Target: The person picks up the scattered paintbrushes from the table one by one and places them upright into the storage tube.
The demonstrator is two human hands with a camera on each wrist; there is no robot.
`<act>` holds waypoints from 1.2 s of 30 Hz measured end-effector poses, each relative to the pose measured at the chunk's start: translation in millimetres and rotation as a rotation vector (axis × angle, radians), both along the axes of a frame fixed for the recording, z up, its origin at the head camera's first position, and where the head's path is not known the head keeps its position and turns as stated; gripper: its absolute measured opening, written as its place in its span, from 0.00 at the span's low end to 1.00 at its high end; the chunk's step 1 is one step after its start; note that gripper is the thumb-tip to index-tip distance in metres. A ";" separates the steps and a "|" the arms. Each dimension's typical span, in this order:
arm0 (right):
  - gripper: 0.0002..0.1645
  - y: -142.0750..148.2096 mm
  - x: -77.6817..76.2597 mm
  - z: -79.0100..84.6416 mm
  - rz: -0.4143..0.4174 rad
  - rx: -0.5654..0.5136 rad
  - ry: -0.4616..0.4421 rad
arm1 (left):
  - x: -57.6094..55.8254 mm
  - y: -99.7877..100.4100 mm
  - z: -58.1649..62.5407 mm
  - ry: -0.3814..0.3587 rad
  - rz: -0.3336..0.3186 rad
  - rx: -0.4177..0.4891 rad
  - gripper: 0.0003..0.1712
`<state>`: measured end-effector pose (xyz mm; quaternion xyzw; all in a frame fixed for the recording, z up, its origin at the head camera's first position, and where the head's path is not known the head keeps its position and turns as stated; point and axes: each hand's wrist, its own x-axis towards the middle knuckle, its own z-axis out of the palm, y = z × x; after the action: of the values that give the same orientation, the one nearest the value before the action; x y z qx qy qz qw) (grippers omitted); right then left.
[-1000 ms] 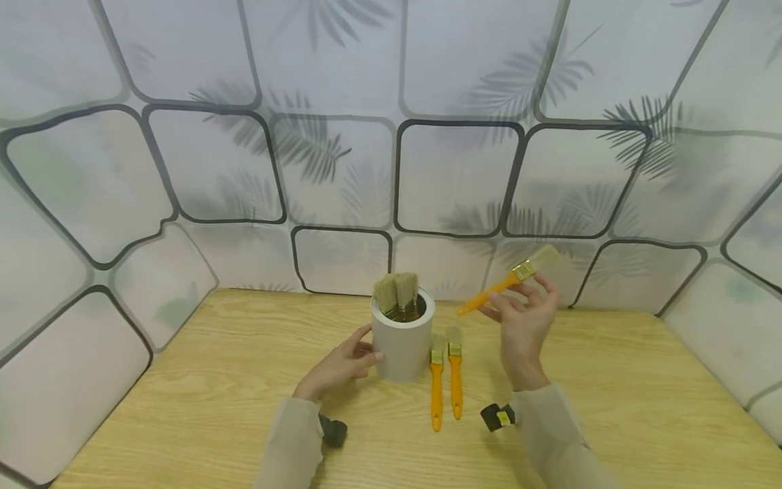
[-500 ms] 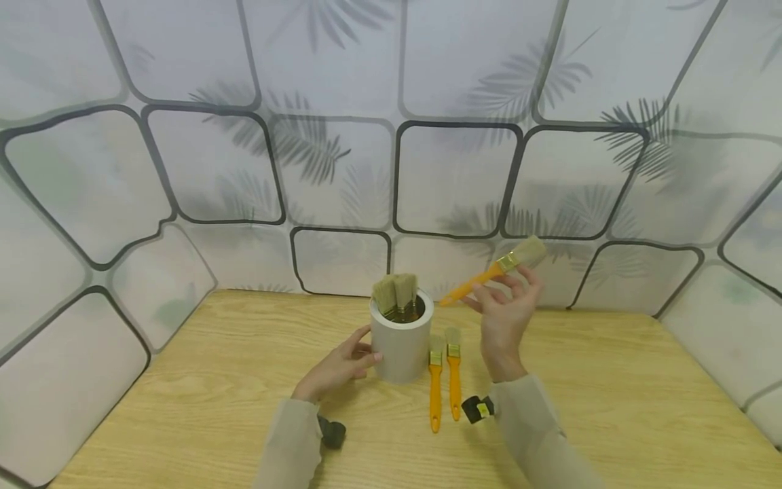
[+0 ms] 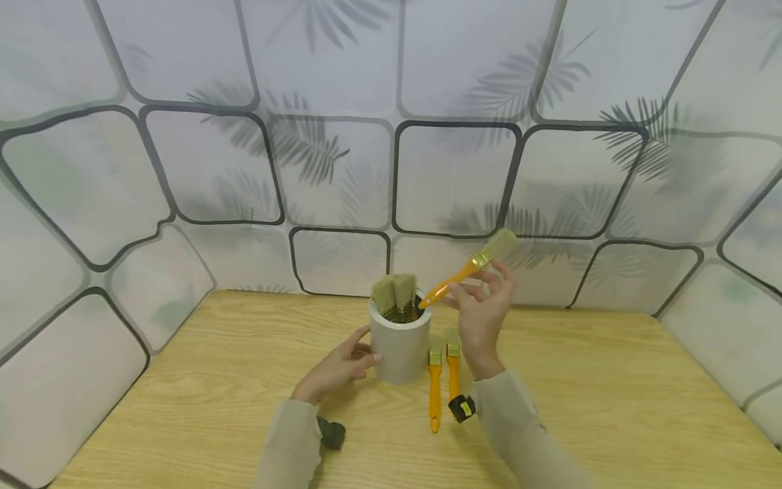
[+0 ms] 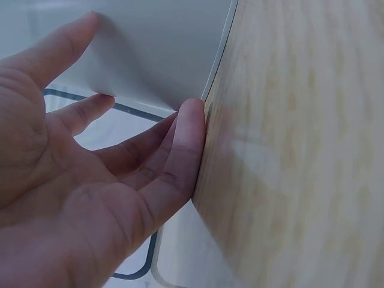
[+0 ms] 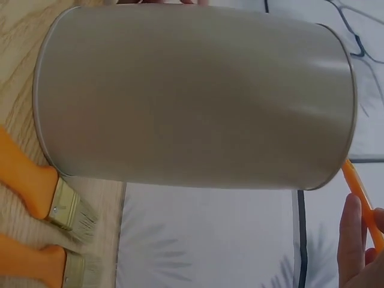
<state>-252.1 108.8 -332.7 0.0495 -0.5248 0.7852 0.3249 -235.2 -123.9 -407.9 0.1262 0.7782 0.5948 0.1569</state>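
Note:
My right hand [image 3: 485,312] pinches a paintbrush [image 3: 458,278] with an orange handle and pale bristles. The brush is tilted, bristles up and to the right, its handle end over the right side of the mouth of a light grey can [image 3: 400,350]. Several paintbrushes [image 3: 394,292] stand in that can with bristles upward. At the can's left side rests my left hand [image 3: 339,367]; in the left wrist view its thumb and fingertips [image 4: 84,27] touch or nearly touch the wall. The right wrist view catches only part of my right hand [image 5: 360,258] and the orange handle [image 5: 360,195].
Two more paintbrushes lie on the wooden table [image 3: 201,394] right of the can: one [image 3: 435,387] fully in sight, the other [image 3: 453,367] partly hidden by the right wrist's camera [image 3: 462,408]. A patterned wall covering [image 3: 342,261] rises behind the table.
My right hand has carried the paintbrush leftward, from right of the can until its handle end is over the can's mouth. My left hand has stayed against the can.

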 end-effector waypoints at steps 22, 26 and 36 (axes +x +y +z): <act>0.19 -12.3 6.0 -4.2 -0.180 0.736 0.109 | -0.9 -1.1 0.4 0.005 -0.024 0.017 0.45; 0.15 -1.6 8.6 -1.8 -0.213 0.748 0.044 | -1.5 -0.8 0.1 0.007 -0.029 0.016 0.45; 0.12 29.6 10.6 -4.4 -0.197 0.755 -0.093 | -0.7 -0.7 1.1 0.002 -0.014 0.009 0.45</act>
<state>-241.5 138.5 -337.1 0.0796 -0.7930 0.5035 0.3334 -236.0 -124.6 -406.8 0.1329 0.7748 0.5970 0.1600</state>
